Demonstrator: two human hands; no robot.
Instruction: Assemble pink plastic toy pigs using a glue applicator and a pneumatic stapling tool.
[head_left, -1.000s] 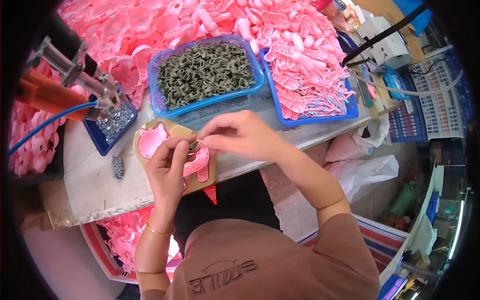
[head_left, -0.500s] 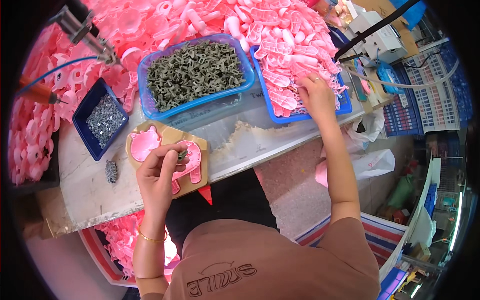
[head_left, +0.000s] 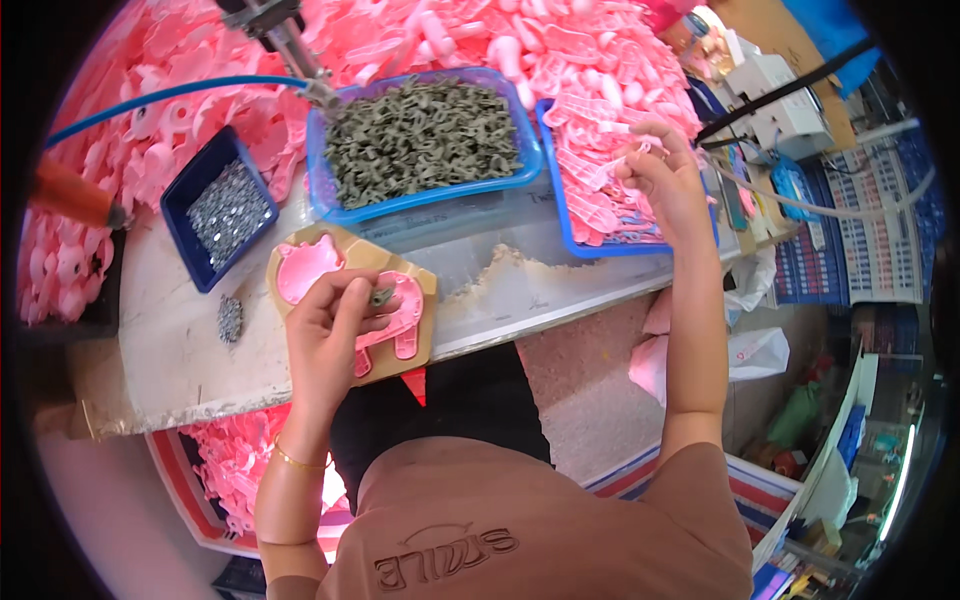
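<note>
My left hand (head_left: pixel 325 335) pinches a small grey-green plastic clip (head_left: pixel 381 297) between thumb and forefinger. Just beneath it is a tan holding block (head_left: pixel 424 345), with a round pink shell with small ears (head_left: pixel 308 268) and a pink body shell with legs (head_left: pixel 405 318) set in it. Over at the right, my right hand (head_left: pixel 672 195) is closed at the fingertips on a small pale pink part (head_left: pixel 646 146), too small to identify. It is above a blue tray (head_left: pixel 590 250) of pink plastic pieces and small loose parts.
A blue tub (head_left: pixel 430 207) full of grey-green clips stands mid-table. Left of it are a dark blue tray (head_left: pixel 170 205) of screws and a small screw heap (head_left: pixel 230 319). An orange driver (head_left: pixel 72 196) and blue hose (head_left: pixel 180 88) hang nearby. Pink parts (head_left: pixel 190 60) pile behind.
My right hand has risen from among the tray's pieces and now holds a small pink part. My left hand keeps the clip over the block. The whole view has shifted slightly.
</note>
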